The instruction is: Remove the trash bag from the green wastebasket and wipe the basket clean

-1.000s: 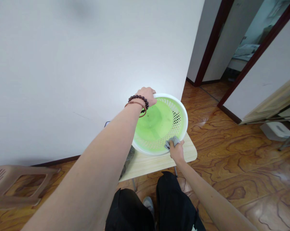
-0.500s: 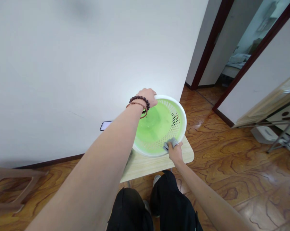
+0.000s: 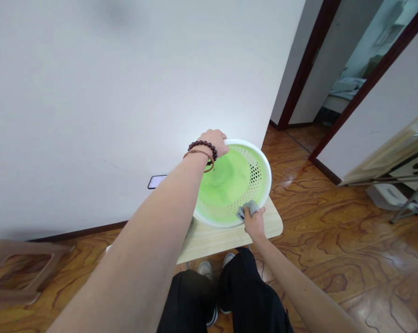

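Head view: on the desk [image 3: 230,236], the basket [image 3: 261,173] sits tilted; left hand [image 3: 214,140], arm outstretched, has its grip clamped on the far rim, while right hand [image 3: 254,221] pinches a cloth [image 3: 248,209] against the near inner wall.

Home, lived-in corner near bedroom. Glossy wood-grain floor [image 3: 334,240], plain white wall [image 3: 108,92], dark skirting. Dark-framed doorway [image 3: 304,69] opens on room with what looks like rumpled bedding [image 3: 347,85]. Small light-wood table [image 3: 212,238] against wall, phone [image 3: 156,181] beside it. Household plastics about: green-and-white colander [image 3: 268,175], grey wiping cloth [image 3: 248,208], beige stool [image 3: 28,249], white box [image 3: 382,194] on floor.
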`<state>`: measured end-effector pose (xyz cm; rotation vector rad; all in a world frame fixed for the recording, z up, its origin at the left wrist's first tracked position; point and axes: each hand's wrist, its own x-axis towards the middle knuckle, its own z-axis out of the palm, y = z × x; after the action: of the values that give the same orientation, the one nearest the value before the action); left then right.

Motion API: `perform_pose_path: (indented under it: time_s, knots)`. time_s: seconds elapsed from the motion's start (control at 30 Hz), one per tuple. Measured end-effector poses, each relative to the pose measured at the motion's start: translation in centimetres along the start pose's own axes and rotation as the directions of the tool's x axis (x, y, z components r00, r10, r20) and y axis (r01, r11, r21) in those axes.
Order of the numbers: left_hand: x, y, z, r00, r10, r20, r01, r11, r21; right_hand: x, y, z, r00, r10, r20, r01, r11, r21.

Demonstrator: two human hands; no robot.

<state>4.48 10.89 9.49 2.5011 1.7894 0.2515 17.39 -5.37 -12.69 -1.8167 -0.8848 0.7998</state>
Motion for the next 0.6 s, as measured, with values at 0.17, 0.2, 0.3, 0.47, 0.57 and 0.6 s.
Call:
perform_pose_path:
  time_s: [0.17,0.2,0.3,0.47,0.57,0.6]
  knots:
    - [-0.1,0.2,-0.1,1.000,-0.018,0.009,0.018,1.000,-0.019,0.0,-0.2,-0.1,1.000,-0.016,-0.021,0.015,0.999,-0.033]
    - [-0.1,0.2,-0.1,1.000,-0.022,0.012,0.022,0.999,-0.026,0.1,-0.3,-0.1,1.000,-0.010,-0.013,0.010,1.000,-0.026]
    - [-0.3,0.2,-0.3,1.000,-0.030,0.003,0.030,0.999,-0.044,-0.1,-0.4,-0.2,1.000,0.014,0.003,-0.014,1.000,0.007]
    - [-0.5,0.2,-0.5,1.000,-0.016,-0.010,0.016,1.000,-0.011,-0.9,-0.1,0.1,0.982,0.143,0.121,-0.152,0.986,0.071]
    - [-0.4,0.2,-0.4,1.000,-0.019,-0.006,0.019,1.000,-0.013,-0.4,0.0,-0.5,0.960,0.191,0.204,-0.207,0.976,0.060]
    - [-0.3,0.2,-0.4,1.000,-0.016,-0.003,0.016,1.000,-0.014,0.2,-0.2,-1.1,0.967,0.173,0.188,-0.182,0.983,0.033]
